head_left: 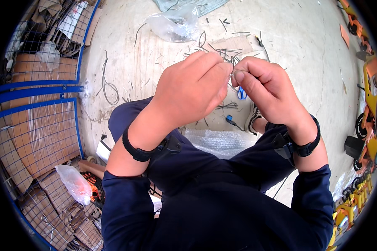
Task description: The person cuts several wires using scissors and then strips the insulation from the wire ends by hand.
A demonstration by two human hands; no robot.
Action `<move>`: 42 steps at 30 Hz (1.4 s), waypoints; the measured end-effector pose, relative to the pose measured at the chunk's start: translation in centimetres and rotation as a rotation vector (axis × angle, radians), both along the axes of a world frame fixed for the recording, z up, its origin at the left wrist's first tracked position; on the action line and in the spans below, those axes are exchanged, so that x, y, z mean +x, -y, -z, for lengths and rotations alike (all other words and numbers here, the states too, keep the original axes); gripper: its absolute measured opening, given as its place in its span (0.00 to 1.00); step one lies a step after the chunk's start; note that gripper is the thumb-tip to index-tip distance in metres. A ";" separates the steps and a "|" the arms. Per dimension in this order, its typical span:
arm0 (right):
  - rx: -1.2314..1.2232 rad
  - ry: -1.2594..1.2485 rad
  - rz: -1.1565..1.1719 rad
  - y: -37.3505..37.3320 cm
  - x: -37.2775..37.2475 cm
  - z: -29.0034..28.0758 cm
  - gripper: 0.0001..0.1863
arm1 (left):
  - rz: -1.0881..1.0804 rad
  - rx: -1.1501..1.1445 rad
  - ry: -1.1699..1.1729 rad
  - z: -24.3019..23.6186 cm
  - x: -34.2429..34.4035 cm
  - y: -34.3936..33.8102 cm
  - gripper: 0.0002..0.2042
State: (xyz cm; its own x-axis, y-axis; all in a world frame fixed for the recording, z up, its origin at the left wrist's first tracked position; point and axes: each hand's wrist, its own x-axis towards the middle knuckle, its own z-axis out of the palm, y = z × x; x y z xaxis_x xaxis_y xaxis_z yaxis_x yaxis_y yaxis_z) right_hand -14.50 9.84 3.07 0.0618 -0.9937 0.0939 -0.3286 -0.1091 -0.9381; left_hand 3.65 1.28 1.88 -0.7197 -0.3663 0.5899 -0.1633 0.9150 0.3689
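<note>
My left hand (192,87) and my right hand (269,88) meet in front of me, raised above the floor. Between their pinched fingertips is a thin wire (232,75), of which only a short pale bit shows; the fingers hide the rest. The back of my left hand covers most of its fingers. My right thumb presses against the bent index finger. Below the right hand lie blue-handled scissors (241,93). Scattered dark wire pieces (227,106) lie beneath the hands, near a blue connector (229,119) on a short cable.
Bubble wrap (215,140) lies between my legs. Farther out are a clear plastic bag (176,27) and a looped cable (109,92). A blue mesh cage (37,138) with cardboard stands at left. Yellow and orange wheeled items (366,117) line the right side.
</note>
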 end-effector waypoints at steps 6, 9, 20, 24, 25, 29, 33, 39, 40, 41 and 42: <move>0.032 0.023 0.000 -0.1 0.2 0.1 0.07 | -0.015 -0.029 -0.005 0.1 0.0 -0.1 0.09; 0.066 0.068 0.005 -0.2 0.4 0.1 0.08 | -0.043 -0.029 -0.012 -0.1 0.0 -0.3 0.09; 0.062 0.206 -0.017 -0.8 0.7 -1.4 0.09 | -0.227 0.144 -0.142 -0.8 1.0 2.1 0.02; 0.143 0.272 -0.030 -0.5 0.0 -1.5 0.09 | -0.020 0.236 -0.105 -1.4 1.3 1.6 0.05; 0.143 0.298 -0.023 -0.4 0.0 -1.4 0.09 | 0.033 0.246 -0.104 -1.6 1.1 1.2 0.05; 0.100 0.279 -0.026 -0.4 0.2 -0.8 0.08 | 0.087 0.221 -0.076 -1.0 0.8 0.6 0.08; 0.043 0.160 -0.030 -0.2 0.2 0.0 0.08 | 0.046 0.112 -0.074 -0.4 0.5 0.4 0.08; -0.036 0.066 -0.018 -0.1 0.3 0.3 0.07 | 0.035 -0.004 -0.050 -0.4 0.5 0.4 0.11; -0.042 0.058 -0.014 -0.1 0.3 0.3 0.07 | 0.027 -0.009 -0.064 -0.4 0.4 0.3 0.11; -0.036 0.053 -0.009 -0.1 0.3 0.2 0.07 | 0.020 -0.014 -0.078 -0.3 0.3 0.3 0.11; -0.030 0.049 -0.005 -0.1 0.4 0.2 0.06 | 0.011 -0.019 -0.092 -0.2 0.2 0.2 0.11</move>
